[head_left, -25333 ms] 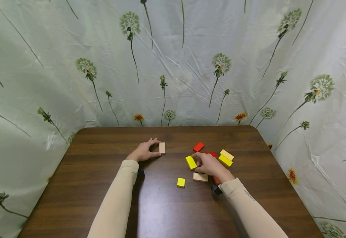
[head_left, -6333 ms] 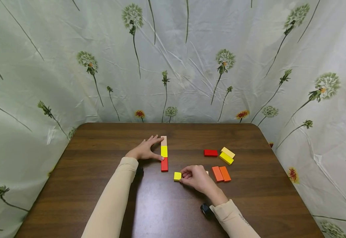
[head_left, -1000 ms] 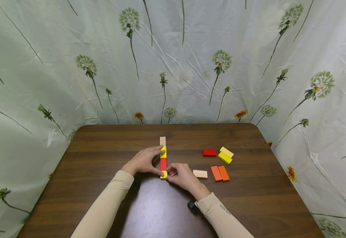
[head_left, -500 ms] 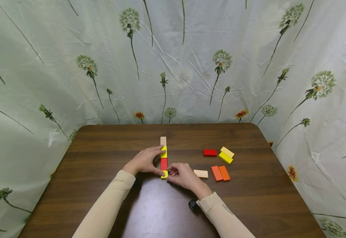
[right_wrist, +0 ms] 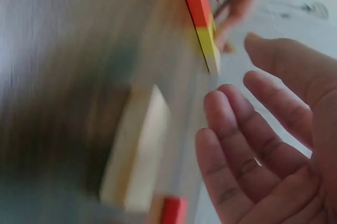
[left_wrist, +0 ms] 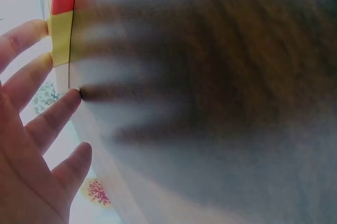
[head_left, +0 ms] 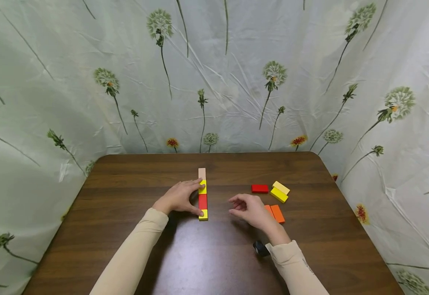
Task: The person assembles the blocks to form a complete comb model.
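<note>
A straight row of blocks runs toward me on the table: a plain wooden block (head_left: 201, 173) at the far end, then a yellow block (head_left: 203, 190), a red block (head_left: 202, 201) and a short yellow block (head_left: 203, 217) nearest. My left hand (head_left: 177, 197) rests along the row's left side, thumb on the near yellow block and fingertips on the farther one. To the right, my right hand (head_left: 253, 211) is apart from the row, fingers loosely bent, holding nothing. Beside it in the right wrist view lies a pale wooden block (right_wrist: 137, 150), hidden behind that hand in the head view.
Right of my right hand lie two orange blocks (head_left: 278, 214) side by side. Farther back are a red block (head_left: 260, 189), a yellow block (head_left: 279, 195) and a light yellow block (head_left: 281, 187). A flowered curtain (head_left: 229, 102) hangs behind the brown table (head_left: 133, 172).
Since half a second ago, my right hand has left the near yellow block and moved right, over the pale wooden block. My left hand stays at the row, which earlier grew block by block.
</note>
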Available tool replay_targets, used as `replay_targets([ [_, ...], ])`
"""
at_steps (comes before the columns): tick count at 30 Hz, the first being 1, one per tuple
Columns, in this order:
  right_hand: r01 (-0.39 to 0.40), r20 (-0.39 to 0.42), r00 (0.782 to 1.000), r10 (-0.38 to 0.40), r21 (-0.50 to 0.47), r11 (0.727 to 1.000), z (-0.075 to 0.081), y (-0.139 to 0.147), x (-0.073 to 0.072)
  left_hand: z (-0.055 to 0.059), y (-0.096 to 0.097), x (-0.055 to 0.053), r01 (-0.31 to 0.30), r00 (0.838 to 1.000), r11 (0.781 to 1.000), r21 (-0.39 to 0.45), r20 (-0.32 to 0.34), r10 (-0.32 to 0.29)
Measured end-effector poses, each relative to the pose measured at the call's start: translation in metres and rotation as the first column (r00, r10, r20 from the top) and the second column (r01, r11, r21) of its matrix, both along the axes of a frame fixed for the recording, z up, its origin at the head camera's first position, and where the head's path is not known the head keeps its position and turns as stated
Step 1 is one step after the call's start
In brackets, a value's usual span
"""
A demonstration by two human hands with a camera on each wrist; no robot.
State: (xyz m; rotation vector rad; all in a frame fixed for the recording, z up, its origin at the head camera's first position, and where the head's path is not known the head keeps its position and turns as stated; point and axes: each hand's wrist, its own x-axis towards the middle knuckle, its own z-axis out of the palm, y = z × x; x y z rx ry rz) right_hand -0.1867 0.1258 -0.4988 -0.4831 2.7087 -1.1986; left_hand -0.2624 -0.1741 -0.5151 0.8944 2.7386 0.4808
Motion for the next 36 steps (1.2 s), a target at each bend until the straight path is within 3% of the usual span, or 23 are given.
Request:
replay_targets([
  [6, 0.027, -0.039, 0.999, -0.026, 0.035, 0.999, 0.004, 0.032, 0.002, 0.0, 0.001, -0.003, -0.004, 1.0, 1.0, 0.004, 0.0, 0.004],
  [15, 0.064, 0.013, 0.998, -0.066, 0.109, 0.992, -0.001, 0.051, 0.01, -0.001, 0.0, -0.005, -0.017, 0.999, 1.0, 0.014, 0.027, 0.017],
  [28, 0.069, -0.011, 0.998, -0.068, 0.168, 0.983, -0.011, 0.053, 0.016, -0.003, -0.001, -0.007, -0.02, 0.999, 0.999, 0.031, 0.034, 0.019],
  [36, 0.025, -0.017, 1.0, -0.023, 0.125, 0.992, -0.013, 0.053, 0.022, -0.005, -0.003, -0.007, -0.024, 0.999, 0.999, 0.046, 0.04, 0.022],
])
